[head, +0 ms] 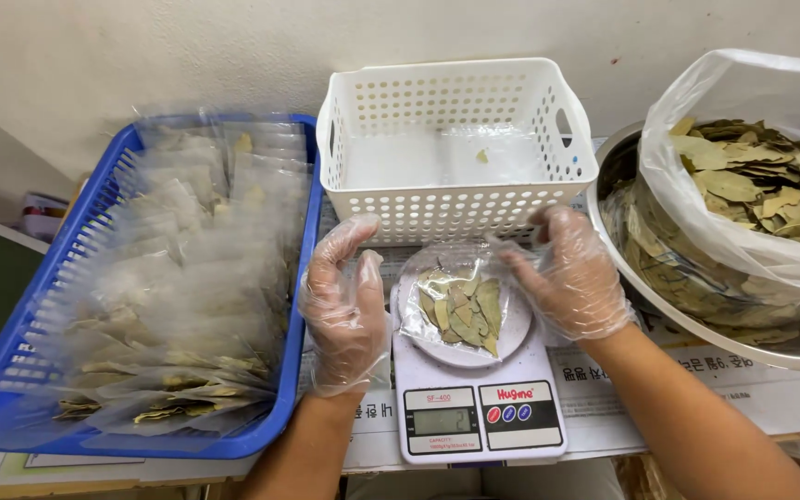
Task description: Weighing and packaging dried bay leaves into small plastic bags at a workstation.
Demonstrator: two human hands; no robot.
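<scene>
Left hand [344, 310] in thin plastic glove hovering just left of small clear bag of dried leaves [456, 310], fingers spread apart, gripping nothing. Right hand [571, 273], gloved too, fingers loosely curled, fingertips touching bag's far right edge; real pinch hard telling. Bag lying on round plate of white kitchen scale [479, 407], middle near. White basket [456, 143] sitting beyond. Blue tray [11, 370] of filled bags at left, blurred. Metal bowl [618, 162] with leaf-filled plastic bag [752, 185] at right, cut off by frame.

Clear leaf pouch [456, 306] on scale; grey screen [439, 421] below; filled pouches [187, 278] in blue basket
</scene>
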